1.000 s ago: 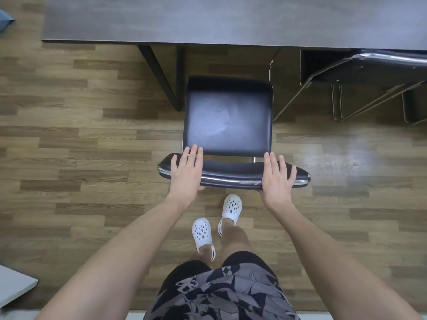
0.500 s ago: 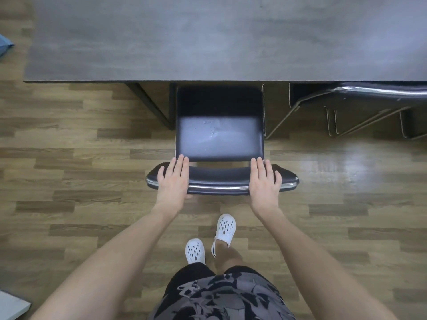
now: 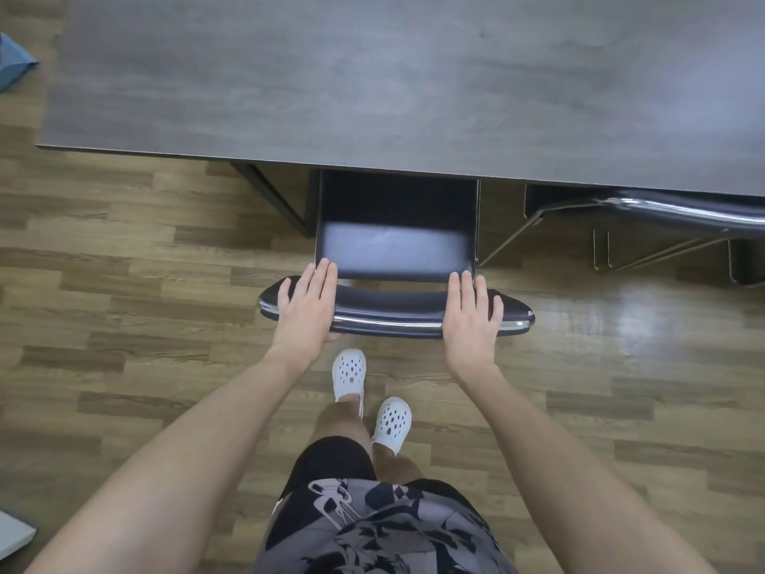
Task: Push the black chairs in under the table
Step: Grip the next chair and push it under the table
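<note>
A black chair [image 3: 393,250] with a chrome-trimmed backrest stands in front of me, the front half of its seat hidden under the dark grey table [image 3: 372,76]. My left hand [image 3: 308,308] lies over the left end of the backrest, fingers pointing forward and thumb tucked below the rail. My right hand [image 3: 472,316] lies the same way on the right end. A second black chair [image 3: 683,209] at the right sits partly under the table, only its backrest and chrome legs showing.
A black table leg [image 3: 273,200] slants down just left of the chair. My feet in white clogs [image 3: 350,372] stand on the wood-plank floor behind the backrest. A blue object [image 3: 12,68] lies far left, a white edge [image 3: 12,532] at bottom left.
The chair has slid forward under the table with both hands on its backrest; more of the seat is now covered. I have stepped forward after it.
</note>
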